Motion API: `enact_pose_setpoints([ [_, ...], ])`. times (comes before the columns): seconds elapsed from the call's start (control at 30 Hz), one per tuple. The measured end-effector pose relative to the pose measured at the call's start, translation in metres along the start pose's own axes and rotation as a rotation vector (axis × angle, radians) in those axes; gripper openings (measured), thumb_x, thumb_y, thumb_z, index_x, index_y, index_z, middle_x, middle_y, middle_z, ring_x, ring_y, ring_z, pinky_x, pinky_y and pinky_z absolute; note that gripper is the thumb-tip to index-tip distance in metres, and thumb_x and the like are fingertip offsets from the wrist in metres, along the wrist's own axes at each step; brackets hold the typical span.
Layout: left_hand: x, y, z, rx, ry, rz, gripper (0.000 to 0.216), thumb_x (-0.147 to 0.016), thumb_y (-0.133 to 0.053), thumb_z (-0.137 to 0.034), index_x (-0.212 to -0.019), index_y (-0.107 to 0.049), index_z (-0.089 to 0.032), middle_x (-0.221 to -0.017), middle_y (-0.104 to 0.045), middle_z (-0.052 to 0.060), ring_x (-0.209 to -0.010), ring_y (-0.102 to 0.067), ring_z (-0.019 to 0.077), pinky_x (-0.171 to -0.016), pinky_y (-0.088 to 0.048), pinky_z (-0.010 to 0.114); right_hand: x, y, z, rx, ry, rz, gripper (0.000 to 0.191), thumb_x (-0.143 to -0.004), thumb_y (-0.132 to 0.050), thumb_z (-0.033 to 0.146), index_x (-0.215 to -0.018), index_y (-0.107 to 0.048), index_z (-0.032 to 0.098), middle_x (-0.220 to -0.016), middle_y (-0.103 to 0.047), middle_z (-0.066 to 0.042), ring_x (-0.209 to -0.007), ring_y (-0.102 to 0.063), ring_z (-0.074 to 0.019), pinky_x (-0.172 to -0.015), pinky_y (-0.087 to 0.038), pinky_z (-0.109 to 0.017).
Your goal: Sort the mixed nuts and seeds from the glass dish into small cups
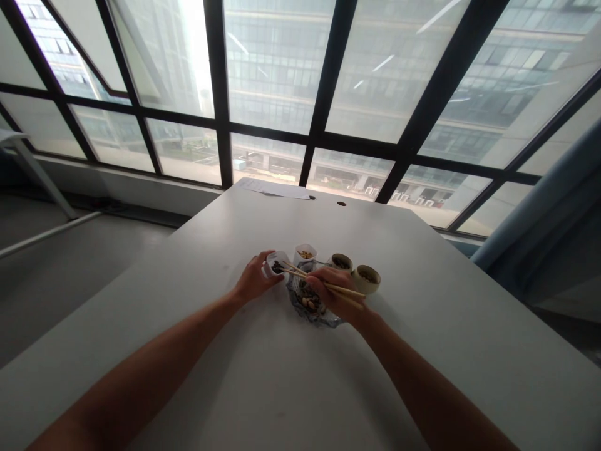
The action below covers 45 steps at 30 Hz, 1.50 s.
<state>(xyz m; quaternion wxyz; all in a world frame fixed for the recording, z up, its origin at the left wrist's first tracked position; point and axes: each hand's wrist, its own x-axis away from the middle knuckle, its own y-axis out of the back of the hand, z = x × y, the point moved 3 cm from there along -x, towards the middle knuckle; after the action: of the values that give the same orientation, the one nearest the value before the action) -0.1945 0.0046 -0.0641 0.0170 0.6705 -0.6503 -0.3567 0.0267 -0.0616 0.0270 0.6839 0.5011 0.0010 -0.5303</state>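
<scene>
My left hand point(256, 279) is closed round the side of a small clear plastic cup point(268, 265), which has dark pieces point(277, 267) in it. In my right hand point(331, 289) is a pair of wooden chopsticks point(346, 290), their tips reaching to the cup's opening. Whether the tips pinch a piece is too small to tell. Under my right hand lies a crinkled clear plastic bag point(300, 307), opened out, holding mixed nut-like pieces point(310, 304); the hand hides part of it.
Behind the bag stands a white cup point(306, 252) with yellowish pieces. To its right are two olive-coloured cups, one farther point(341, 260) and one nearer point(367, 279), with dark contents. Papers point(275, 188) lie at the white table's point(225, 376) far edge, by the windows.
</scene>
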Motion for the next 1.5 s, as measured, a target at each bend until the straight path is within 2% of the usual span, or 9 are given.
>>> enact_pose_setpoints([
  [0.1, 0.0, 0.0, 0.002, 0.009, 0.001, -0.009, 0.066, -0.071, -0.079, -0.04, -0.129, -0.055, -0.022, -0.119, -0.069, 0.009, -0.104, -0.066, 0.0243, -0.097, -0.053, 0.044, 0.004, 0.015, 0.001, -0.036, -0.071, -0.142, 0.043, -0.097, -0.05, 0.052, -0.074, -0.069, 0.022, -0.064, -0.068, -0.004, -0.057, -0.063, -0.0159, -0.057, -0.05, -0.028],
  [0.23, 0.0, 0.001, 0.004, 0.008, 0.031, -0.003, 0.066, -0.07, -0.079, -0.039, -0.128, -0.056, -0.021, -0.114, -0.071, 0.009, -0.098, -0.068, 0.0237, -0.095, -0.054, 0.043, 0.013, 0.048, -0.012, -0.248, -0.313, -0.366, 0.061, -0.092, -0.047, 0.069, -0.063, -0.067, 0.019, -0.045, -0.059, -0.002, -0.039, -0.054, -0.0131, -0.04, -0.043, -0.024],
  [0.43, 0.0, 0.005, -0.001, -0.005, 0.06, 0.005, 0.068, -0.069, -0.08, -0.044, -0.129, -0.056, -0.02, -0.107, -0.073, 0.008, -0.095, -0.069, 0.0234, -0.089, -0.055, 0.039, 0.02, 0.062, -0.029, -0.35, -0.555, -0.031, 0.069, -0.075, -0.057, 0.083, -0.054, -0.063, 0.018, -0.036, -0.053, -0.002, -0.029, -0.044, -0.0103, -0.03, -0.033, -0.022],
  [0.63, 0.0, 0.008, -0.007, 0.013, 0.087, 0.025, 0.069, -0.069, -0.079, -0.044, -0.129, -0.057, -0.019, -0.106, -0.074, 0.008, -0.094, -0.069, 0.0227, -0.084, -0.056, 0.035, 0.021, 0.045, -0.038, -0.273, -0.453, -0.075, 0.059, -0.081, -0.058, 0.075, -0.062, -0.065, 0.019, -0.05, -0.064, -0.004, -0.041, -0.056, -0.0141, -0.039, -0.044, -0.024],
  [0.8, 0.001, 0.009, -0.007, 0.005, 0.112, 0.034, 0.071, -0.068, -0.079, -0.047, -0.129, -0.056, -0.019, -0.105, -0.074, 0.008, -0.09, -0.069, 0.022, -0.079, -0.056, 0.033, 0.023, 0.057, -0.036, -0.226, -0.443, -0.221, 0.061, -0.082, -0.057, 0.075, -0.064, -0.066, 0.018, -0.051, -0.064, -0.004, -0.042, -0.056, -0.0136, -0.04, -0.045, -0.024],
  [1.03, 0.001, 0.009, -0.006, 0.012, 0.114, 0.039, 0.073, -0.068, -0.079, -0.048, -0.131, -0.056, -0.02, -0.101, -0.074, 0.007, -0.089, -0.07, 0.0218, -0.081, -0.056, 0.033, 0.025, 0.043, -0.032, -0.385, -0.55, 0.002, 0.064, -0.072, -0.061, 0.082, -0.062, -0.066, 0.019, -0.044, -0.061, -0.003, -0.034, -0.053, -0.0128, -0.033, -0.041, -0.023],
  [1.17, 0.001, 0.01, -0.005, 0.021, 0.12, 0.05, 0.073, -0.069, -0.078, -0.05, -0.132, -0.055, -0.019, -0.103, -0.074, 0.008, -0.091, -0.07, 0.0227, -0.082, -0.056, 0.034, 0.025, 0.045, -0.039, -0.294, -0.48, -0.112, 0.059, -0.079, -0.061, 0.074, -0.063, -0.067, 0.018, -0.052, -0.065, -0.005, -0.042, -0.059, -0.0149, -0.039, -0.047, -0.025],
  [1.33, 0.001, 0.011, -0.007, 0.007, 0.126, 0.05, 0.074, -0.068, -0.078, -0.05, -0.131, -0.055, -0.02, -0.105, -0.074, 0.009, -0.094, -0.07, 0.0237, -0.083, -0.056, 0.035, 0.029, 0.067, -0.038, -0.152, -0.418, -0.305, 0.055, -0.089, -0.055, 0.067, -0.067, -0.068, 0.018, -0.051, -0.063, -0.004, -0.042, -0.057, -0.0141, -0.041, -0.045, -0.024],
  [1.5, 0.001, 0.012, -0.008, 0.005, 0.141, 0.062, 0.075, -0.069, -0.078, -0.051, -0.133, -0.054, -0.02, -0.105, -0.074, 0.009, -0.093, -0.07, 0.0242, -0.084, -0.056, 0.036, 0.03, 0.066, -0.032, -0.13, -0.344, -0.236, 0.049, -0.09, -0.06, 0.06, -0.064, -0.064, 0.019, -0.051, -0.064, -0.003, -0.042, -0.057, -0.0137, -0.042, -0.044, -0.024],
])
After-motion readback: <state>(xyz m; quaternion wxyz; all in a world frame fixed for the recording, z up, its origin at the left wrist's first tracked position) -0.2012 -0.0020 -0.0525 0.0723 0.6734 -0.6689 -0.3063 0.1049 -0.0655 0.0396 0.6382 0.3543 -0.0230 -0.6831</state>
